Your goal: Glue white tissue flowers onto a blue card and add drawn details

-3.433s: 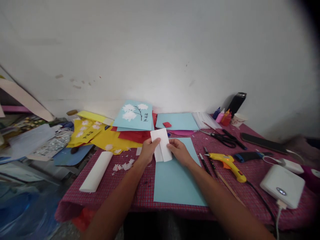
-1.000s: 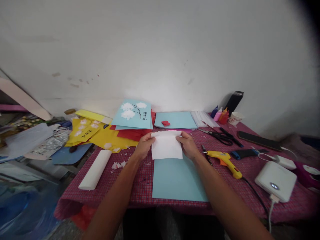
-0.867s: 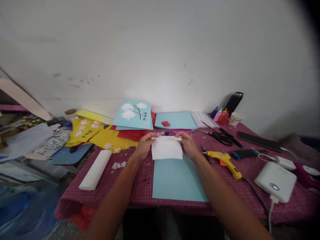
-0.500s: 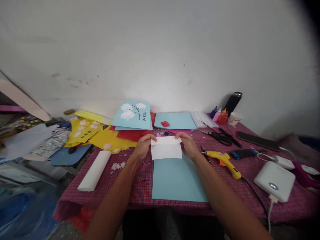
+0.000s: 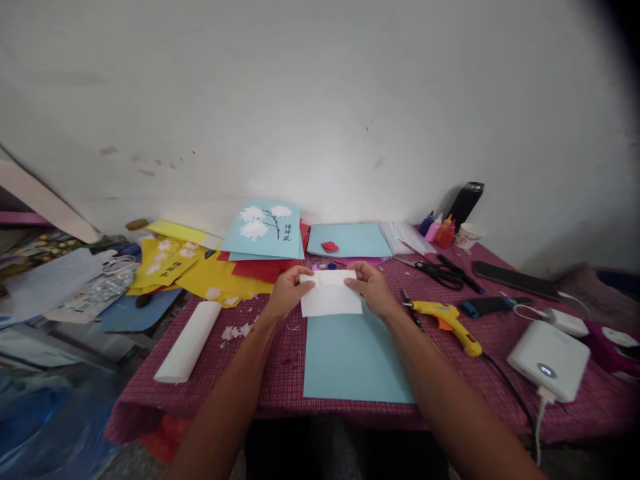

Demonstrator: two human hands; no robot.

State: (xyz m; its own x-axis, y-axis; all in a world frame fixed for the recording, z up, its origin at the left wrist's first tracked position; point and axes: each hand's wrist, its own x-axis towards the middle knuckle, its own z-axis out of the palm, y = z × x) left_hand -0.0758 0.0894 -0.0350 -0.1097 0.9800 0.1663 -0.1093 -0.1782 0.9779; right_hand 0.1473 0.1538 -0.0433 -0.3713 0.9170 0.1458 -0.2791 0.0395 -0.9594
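A white sheet of thin paper [image 5: 331,303] is stretched between my hands, its upper part folded over in a band. My left hand [image 5: 291,293] pinches its upper left corner, thumb on top. At the upper right corner my right hand [image 5: 371,288] grips it the same way. The sheet hangs over the far end of a light blue sheet of card [image 5: 355,363] lying at the front of the table. Left of my left arm are a folded white paper pack [image 5: 190,343] and some white and pink paper scraps [image 5: 237,331].
A yellow glue gun [image 5: 447,321], black scissors [image 5: 440,272] and a white power bank [image 5: 549,361] with cables lie on the right. Blue cards with a white-flower picture [image 5: 265,229] stand behind on the left. Paint bottles [image 5: 440,231] and a black flask [image 5: 466,205] are at the back right.
My thumbs have shifted on the white paper's folded top band, pressing it from the near side. The band now looks flatter, and the paper's lower edge sits slightly higher.
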